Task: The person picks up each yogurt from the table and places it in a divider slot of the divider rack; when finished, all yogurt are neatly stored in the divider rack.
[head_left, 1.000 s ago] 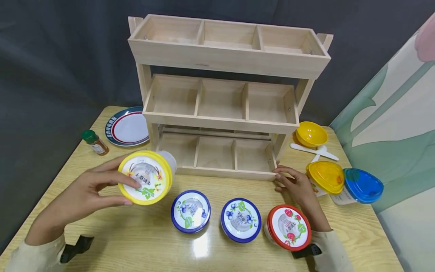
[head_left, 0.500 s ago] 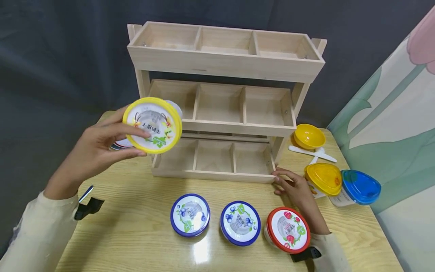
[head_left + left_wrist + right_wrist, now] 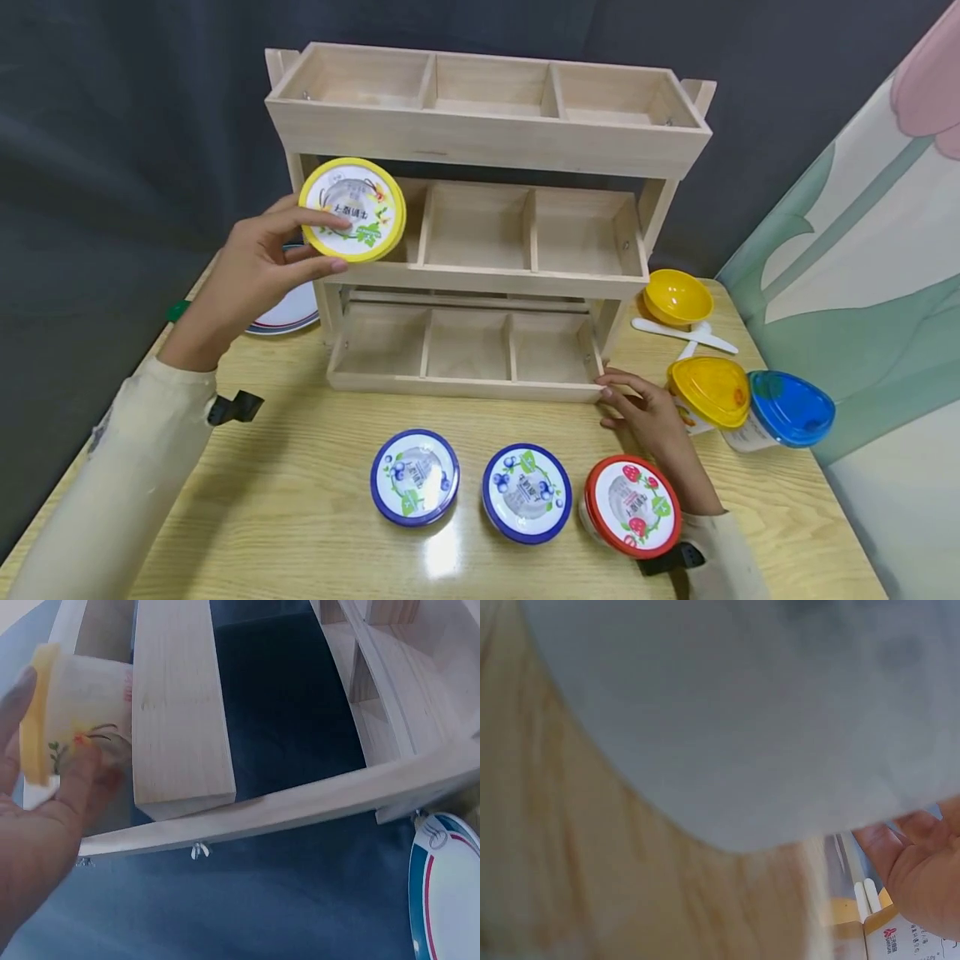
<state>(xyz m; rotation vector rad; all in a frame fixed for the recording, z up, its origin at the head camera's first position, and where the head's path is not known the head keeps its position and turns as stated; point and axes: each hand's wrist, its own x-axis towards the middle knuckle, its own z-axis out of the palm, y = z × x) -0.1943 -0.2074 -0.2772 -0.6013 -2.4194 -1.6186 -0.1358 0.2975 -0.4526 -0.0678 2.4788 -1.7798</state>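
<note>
The left hand (image 3: 255, 267) grips a yellow-lidded cup (image 3: 352, 209), thumb across the printed lid and fingers curled behind the tub, holding it tilted at the mouth of the left compartment of the middle shelf of the wooden rack (image 3: 487, 125). In the left wrist view the cup (image 3: 75, 720) sits just beside the shelf's front board, its base pointing inward. The right hand (image 3: 651, 412) rests with relaxed fingers touching the lower right corner of the rack's bottom tray, holding nothing.

Lower in the head view, two blue-lidded cups (image 3: 414, 477) (image 3: 527, 492) and a red-lidded cup (image 3: 632, 505) stand in a row on the wooden table (image 3: 300, 500). At the right are a yellow bowl (image 3: 677, 296), a white spoon (image 3: 686, 336), and a yellow-lidded tub (image 3: 708, 390) touching a blue-lidded tub (image 3: 791, 408). A striped plate (image 3: 288, 312) peeks out behind the left wrist.

The likely trouble is clearance: the top tray hangs close above the middle shelf, so the tilted cup's rim could catch on the front lip or the divider and slip from the fingers. A hard nudge could also shift the light rack, since only fingertips steady it.
</note>
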